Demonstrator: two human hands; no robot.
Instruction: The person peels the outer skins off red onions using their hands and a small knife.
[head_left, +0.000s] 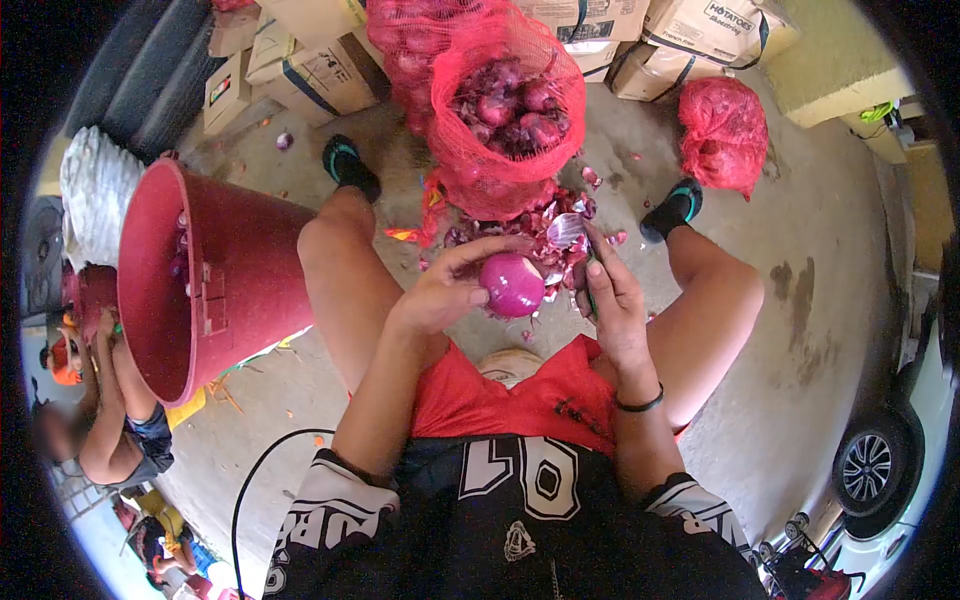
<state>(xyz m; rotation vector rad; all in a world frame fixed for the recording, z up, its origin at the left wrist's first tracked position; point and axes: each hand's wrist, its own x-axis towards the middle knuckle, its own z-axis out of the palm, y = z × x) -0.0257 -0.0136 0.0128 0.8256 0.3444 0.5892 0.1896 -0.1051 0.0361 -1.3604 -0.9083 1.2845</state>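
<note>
My left hand (450, 287) is closed around a peeled, shiny red onion (513, 286), with a pale cut spot near its top. To the right of it, my right hand (618, 300) grips a small knife (590, 297), of which a bit of green handle shows; the fingers hide most of it. The knife and the onion are apart. Beneath both hands, loose onion skins (575, 215) lie heaped on the floor. Just beyond them stands an open red mesh sack (470, 180) with unpeeled red onions (515, 105) in it.
A large red tub (245, 270) lies tilted at left, some onions inside. Another mesh sack (400, 50), cardboard boxes (310, 70) and a red bag (722, 135) stand farther back. Another person (120, 430) sits at far left. A car wheel (868, 465) shows at right.
</note>
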